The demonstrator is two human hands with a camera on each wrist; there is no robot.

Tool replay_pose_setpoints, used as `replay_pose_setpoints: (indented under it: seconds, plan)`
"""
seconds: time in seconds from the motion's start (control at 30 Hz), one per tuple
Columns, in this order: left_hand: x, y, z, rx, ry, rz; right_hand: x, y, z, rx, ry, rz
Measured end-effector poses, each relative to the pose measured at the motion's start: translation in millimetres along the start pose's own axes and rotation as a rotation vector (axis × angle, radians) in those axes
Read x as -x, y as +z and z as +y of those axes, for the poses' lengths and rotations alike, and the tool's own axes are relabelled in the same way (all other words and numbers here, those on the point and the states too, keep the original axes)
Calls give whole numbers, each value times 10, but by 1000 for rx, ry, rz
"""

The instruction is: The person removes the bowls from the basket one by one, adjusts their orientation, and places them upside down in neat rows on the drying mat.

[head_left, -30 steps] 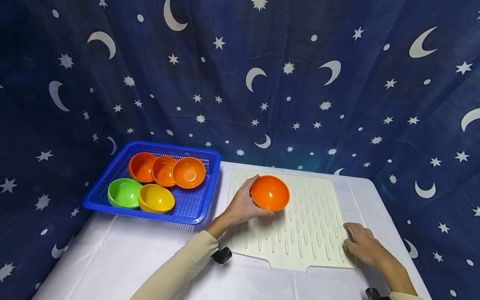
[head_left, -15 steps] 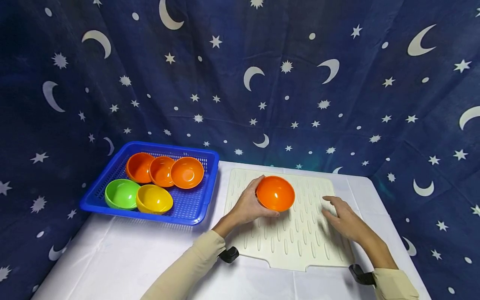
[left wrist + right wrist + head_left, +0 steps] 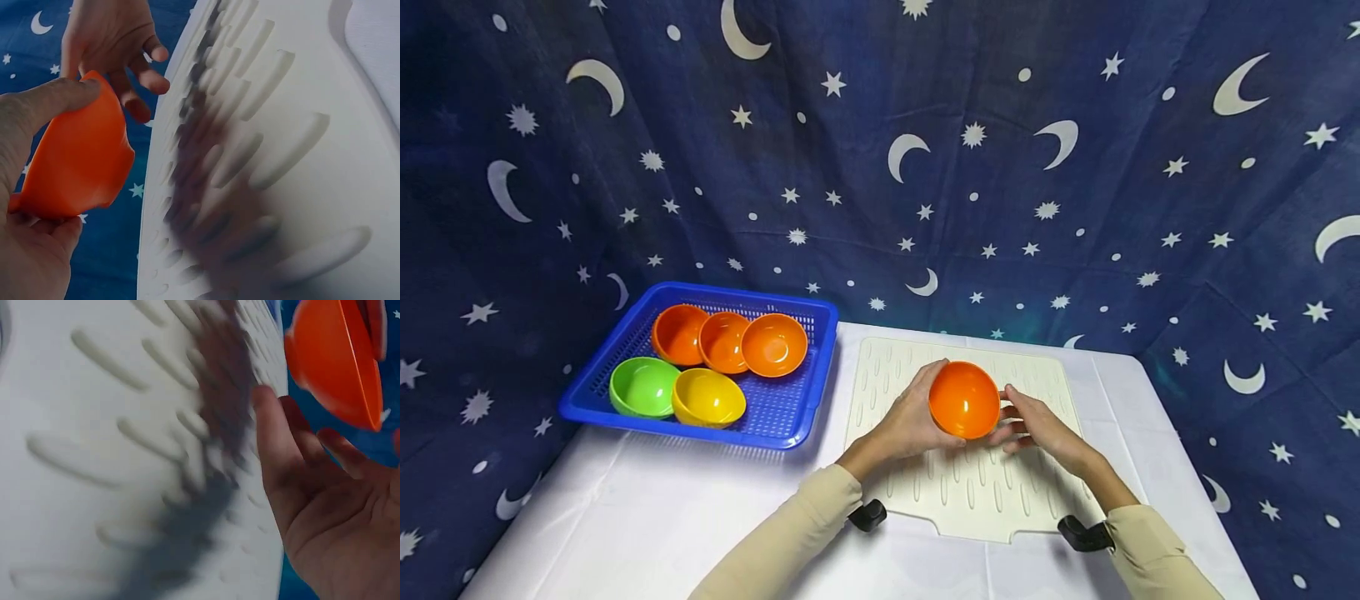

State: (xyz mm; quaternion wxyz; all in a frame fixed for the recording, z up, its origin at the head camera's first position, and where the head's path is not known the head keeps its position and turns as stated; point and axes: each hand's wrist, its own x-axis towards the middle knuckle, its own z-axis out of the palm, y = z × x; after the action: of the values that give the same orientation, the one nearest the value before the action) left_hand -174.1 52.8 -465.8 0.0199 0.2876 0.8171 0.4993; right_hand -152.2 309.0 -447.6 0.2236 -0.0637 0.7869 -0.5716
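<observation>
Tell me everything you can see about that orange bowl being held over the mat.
The orange bowl is glossy, round and plastic-looking, with a thin rim. It is raised and tipped over the ridged cream mat, not resting on it. The left hand grips its side; the right hand reaches its other side with open fingers, contact unclear.

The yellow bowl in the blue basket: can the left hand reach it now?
Probably not at once: the left hand grips an orange bowl. Otherwise the yellow bowl lies uncovered in the blue basket.
</observation>
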Motion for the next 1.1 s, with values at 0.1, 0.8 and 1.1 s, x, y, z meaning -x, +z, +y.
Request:
replay_pose_setpoints:
  seconds: [0.1, 0.8, 1.1]
  plan:
    - [11, 18, 15, -18, 48, -33, -45, 20, -6, -122, 96, -115]
    - [6, 149, 17, -233, 291, -59, -127, -145, 0, -552, 277, -349]
    - [35, 134, 40, -169, 121, -63, -139, -110, 43, -627, 210, -292]
